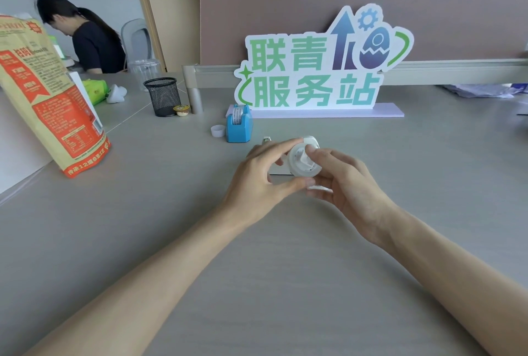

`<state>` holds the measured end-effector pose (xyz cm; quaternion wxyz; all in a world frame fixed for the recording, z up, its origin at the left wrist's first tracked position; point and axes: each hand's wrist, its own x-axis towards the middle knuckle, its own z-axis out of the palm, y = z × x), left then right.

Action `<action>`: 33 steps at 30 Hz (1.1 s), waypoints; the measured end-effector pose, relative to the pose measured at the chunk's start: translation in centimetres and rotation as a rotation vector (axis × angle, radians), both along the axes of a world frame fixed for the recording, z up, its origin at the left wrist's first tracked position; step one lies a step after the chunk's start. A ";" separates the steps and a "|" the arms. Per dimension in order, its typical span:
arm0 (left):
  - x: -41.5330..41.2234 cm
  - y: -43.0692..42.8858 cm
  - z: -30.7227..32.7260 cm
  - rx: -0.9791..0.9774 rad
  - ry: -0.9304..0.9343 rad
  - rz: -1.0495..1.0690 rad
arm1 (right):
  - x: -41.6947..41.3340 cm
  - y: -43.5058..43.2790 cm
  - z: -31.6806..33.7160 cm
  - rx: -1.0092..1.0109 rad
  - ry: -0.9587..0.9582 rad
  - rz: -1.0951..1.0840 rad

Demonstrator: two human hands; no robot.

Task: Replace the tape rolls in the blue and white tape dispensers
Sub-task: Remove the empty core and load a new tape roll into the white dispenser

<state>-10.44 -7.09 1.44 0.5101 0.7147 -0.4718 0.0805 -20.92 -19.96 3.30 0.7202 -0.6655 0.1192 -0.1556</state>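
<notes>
We judge we are mid-swap on the white tape dispenser (303,162): left hand (263,178) and right hand (343,181) pinch it above the table. Blue dispenser (239,124) waits at eleven o'clock, needing its roll next.

2 bare forearms, no sleeves, left hand (258,181), right hand (350,184)

You're clearly in an office: long grey shared desks (171,212), a mauve divider panel (285,12) across the top of the frame, a mesh pen cup (163,96) upper left, and someone (85,38) working at the next desk.
</notes>
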 end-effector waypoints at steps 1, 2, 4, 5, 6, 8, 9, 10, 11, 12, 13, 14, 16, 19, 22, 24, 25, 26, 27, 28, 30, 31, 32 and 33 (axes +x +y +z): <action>0.1 0.0 0.0 0.000 -0.026 0.014 | 0.1 -0.1 0.0 0.004 0.000 -0.021; 0.2 0.0 0.0 -0.002 -0.043 0.026 | 0.1 -0.3 0.1 0.012 0.001 -0.040; 0.2 0.0 0.1 -0.027 -0.065 0.046 | 0.1 -0.5 0.1 0.032 0.008 -0.049; 0.1 0.0 0.1 -0.048 -0.079 0.059 | 0.1 -0.5 0.2 0.041 0.007 -0.046; 0.1 0.0 0.1 -0.069 -0.098 0.074 | 0.1 -0.5 0.2 0.049 0.006 -0.044; 0.1 -0.1 0.1 -0.110 -0.133 0.109 | 0.1 -0.4 0.2 0.063 0.002 -0.045; 0.0 -0.1 0.1 -0.128 -0.145 0.125 | 0.0 -0.4 0.2 0.068 0.001 -0.043; 0.0 -0.2 0.1 -0.145 -0.153 0.139 | 0.0 -0.3 0.2 0.073 -0.001 -0.041; -0.1 -0.2 0.1 -0.161 -0.158 0.153 | 0.0 -0.3 0.3 0.080 -0.003 -0.039; -0.2 -0.2 0.1 -0.177 -0.160 0.166 | -0.1 -0.2 0.3 0.088 -0.005 -0.036; -0.2 -0.2 0.2 -0.192 -0.162 0.181 | -0.1 -0.2 0.4 0.097 -0.006 -0.029; -0.2 -0.2 0.2 -0.205 -0.163 0.195 | -0.1 -0.2 0.4 0.107 -0.005 -0.015; -0.1 -0.1 0.3 -0.241 -0.160 0.218 | -0.1 -0.1 0.4 0.134 -0.003 0.020; -0.1 0.1 0.6 -0.266 -0.129 0.206 | -0.1 0.0 0.4 0.160 0.005 0.053; -0.1 0.3 0.9 -0.211 -0.054 0.139 | -0.1 0.0 0.5 0.168 0.010 0.065; 0.0 0.4 1.0 -0.190 -0.001 0.101 | -0.2 -0.1 0.4 0.160 0.012 0.050; -0.1 0.4 1.1 -0.187 0.024 0.089 | -0.2 -0.1 0.5 0.150 0.011 0.039; -0.1 0.4 1.2 -0.191 0.060 0.076 | -0.3 0.0 0.5 0.140 0.010 0.028; -0.1 0.4 1.4 -0.201 0.107 0.063 | -0.3 0.1 0.5 0.130 0.007 0.015; -0.1 0.4 1.5 -0.211 0.153 0.056 | -0.3 0.2 0.6 0.117 -0.001 -0.001; 0.0 0.4 1.6 -0.215 0.200 0.062 | -0.3 0.4 0.6 0.071 -0.036 -0.041; 0.1 0.4 1.5 -0.208 0.204 0.070 | -0.3 0.5 0.6 0.036 -0.062 -0.066; 0.1 0.4 1.4 -0.196 0.203 0.076 | -0.3 0.6 0.6 -0.006 -0.093 -0.092; 0.1 0.3 1.3 -0.185 0.204 0.084 | -0.4 0.7 0.6 -0.051 -0.127 -0.112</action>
